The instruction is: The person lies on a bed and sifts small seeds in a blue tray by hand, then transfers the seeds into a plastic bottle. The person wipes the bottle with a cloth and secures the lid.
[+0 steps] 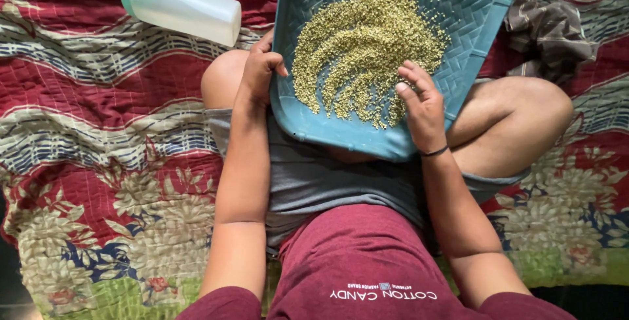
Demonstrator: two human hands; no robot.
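Blue tray (458,5) is resting on your lap, your left hand (259,71) gripping its rim while your right hand (422,104), fingers spread, is touching the green grains (367,45) just ahead.

Dim, warm indoor light, soft and even; no hard shadows or glare. Bottom corners fall to black. Focus is fairly sharp throughout, slight softness and mild wide-angle stretch at edges.
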